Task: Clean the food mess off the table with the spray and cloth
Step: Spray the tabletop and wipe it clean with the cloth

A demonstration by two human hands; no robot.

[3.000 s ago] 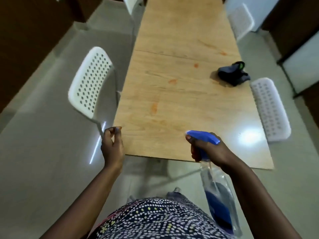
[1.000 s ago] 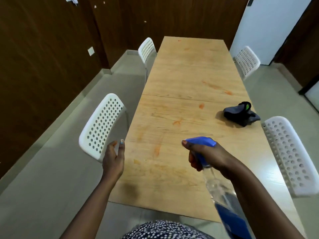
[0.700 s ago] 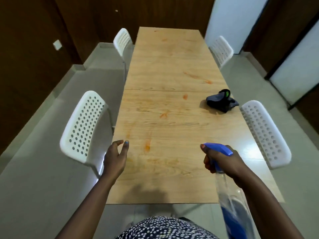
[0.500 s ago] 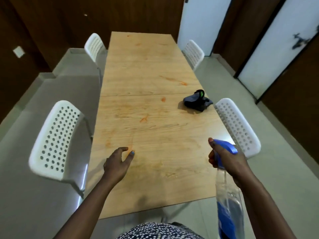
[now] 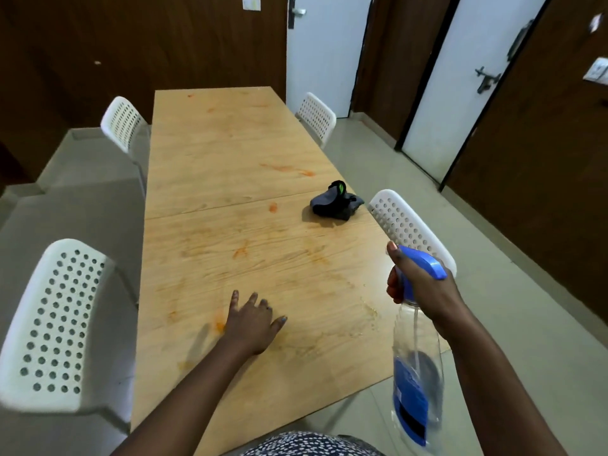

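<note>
My right hand [image 5: 424, 291] is wrapped around the neck of the spray bottle [image 5: 416, 366], with 1 finger along the front of its blue top. The bottle hangs down past the worktop's [image 5: 230, 153] right edge, at about 4 o'clock from the middle of the worktop. My left hand [image 5: 251, 319] is spread wide with straight fingers and holds nothing. It is low over the worktop near me, at about 6 o'clock; I cannot tell if it touches the wood. An orange smear [image 5: 218, 325] sits just beside it on the left. More orange marks run up the wood. The dark cloth [image 5: 335, 202] lies bunched near the right edge, at about 2 o'clock. 4 white chairs [image 5: 56, 324] stand around.
</note>
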